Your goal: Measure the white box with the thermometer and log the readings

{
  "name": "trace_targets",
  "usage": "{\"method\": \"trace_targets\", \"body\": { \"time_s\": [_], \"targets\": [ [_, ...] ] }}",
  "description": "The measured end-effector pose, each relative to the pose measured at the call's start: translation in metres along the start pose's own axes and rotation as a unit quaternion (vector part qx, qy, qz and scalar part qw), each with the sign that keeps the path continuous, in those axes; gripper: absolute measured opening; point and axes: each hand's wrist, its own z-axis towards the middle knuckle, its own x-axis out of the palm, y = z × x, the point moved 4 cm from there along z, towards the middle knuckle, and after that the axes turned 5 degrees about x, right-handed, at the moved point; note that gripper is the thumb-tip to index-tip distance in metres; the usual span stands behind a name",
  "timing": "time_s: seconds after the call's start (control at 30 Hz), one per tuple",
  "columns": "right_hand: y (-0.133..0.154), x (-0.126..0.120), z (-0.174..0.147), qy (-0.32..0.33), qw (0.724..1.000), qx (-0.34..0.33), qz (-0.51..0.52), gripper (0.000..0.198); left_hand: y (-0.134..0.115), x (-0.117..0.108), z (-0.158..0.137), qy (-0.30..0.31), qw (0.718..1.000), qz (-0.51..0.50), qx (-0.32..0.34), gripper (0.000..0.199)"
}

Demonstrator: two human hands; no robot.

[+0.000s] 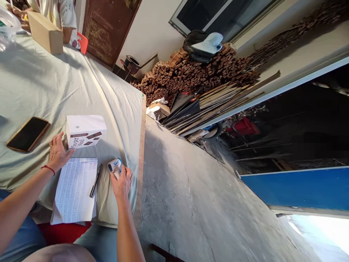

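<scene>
My right hand [122,182] is wrapped round a white and blue infrared thermometer [115,166] near the right side of the table. Close to the left edge of a white printed box [86,127], my left hand [57,154] rests with its fingers apart. Its fingertips lie at the box's lower left side, but whether they touch it I cannot tell. A handwritten sheaf of paper [75,193] lies between my forearms. On its right edge is a black pen [96,181]. A dark-screened phone [28,134] lies flat to the left of my left hand.
A pale cloth [54,87] covers the table. Across it, a person [68,22] sits by a cardboard box [45,32] and a clear plastic container [8,27]. Stacked firewood [174,76] lines the wall. Concrete floor [191,189] lies to the right.
</scene>
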Motion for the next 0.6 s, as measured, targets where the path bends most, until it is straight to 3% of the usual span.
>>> {"method": "trace_targets", "body": {
  "time_s": [0.1, 0.13, 0.27, 0.37, 0.6],
  "targets": [
    [0.022, 0.015, -0.011, 0.056, 0.994, -0.044, 0.084, 0.024, -0.017, -0.007, -0.021, -0.054, 0.998, 0.021, 0.020, 0.070],
    [0.029, 0.023, -0.015, 0.091, 0.991, -0.041, 0.094, 0.020, -0.026, -0.008, -0.030, -0.044, 0.998, 0.023, 0.041, 0.060],
    [0.046, 0.040, -0.020, 0.162, 0.984, -0.019, 0.070, 0.027, -0.062, 0.001, -0.060, 0.108, 0.978, 0.015, 0.180, 0.022],
    [0.049, 0.034, -0.016, 0.161, 0.981, -0.034, 0.099, 0.037, -0.071, 0.005, -0.073, 0.169, 0.958, 0.020, 0.231, 0.022],
    [0.039, 0.017, -0.015, 0.199, 0.932, -0.024, 0.302, 0.038, -0.067, 0.011, -0.076, 0.209, 0.952, 0.036, 0.223, 0.022]
  ]
}}
